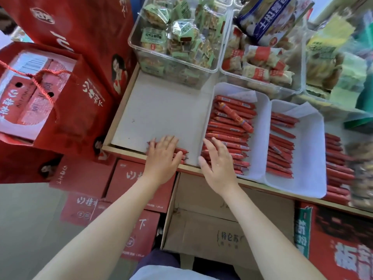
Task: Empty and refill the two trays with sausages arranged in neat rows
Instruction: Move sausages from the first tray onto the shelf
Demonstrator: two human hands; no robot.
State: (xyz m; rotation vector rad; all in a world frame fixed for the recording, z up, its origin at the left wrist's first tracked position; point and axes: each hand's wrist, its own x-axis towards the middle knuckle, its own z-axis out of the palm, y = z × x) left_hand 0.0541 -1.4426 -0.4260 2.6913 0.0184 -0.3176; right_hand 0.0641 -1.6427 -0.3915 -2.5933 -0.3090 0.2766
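Two white trays stand side by side on the shelf. The left tray (260, 126) holds many red sausages (228, 136) stacked in rough rows, a few lying crooked on top. The right tray (310, 150) holds fewer sausages (280, 150) along its left side. A small bunch of sausages (180, 154) lies on the bare white shelf floor (161, 112) near the front edge. My left hand (163, 156) rests flat on that bunch with straight fingers. My right hand (217, 162) hovers, fingers spread, over the near left corner of the left tray, holding nothing.
Clear bins of green snack packs (177, 37) and red-labelled packs (260, 63) stand behind. More loose sausages (337, 168) lie right of the trays. Red gift bags (46, 93) and red cartons (139, 186) stand at the left and below, with a brown cardboard box (222, 219) under the shelf's wooden front edge.
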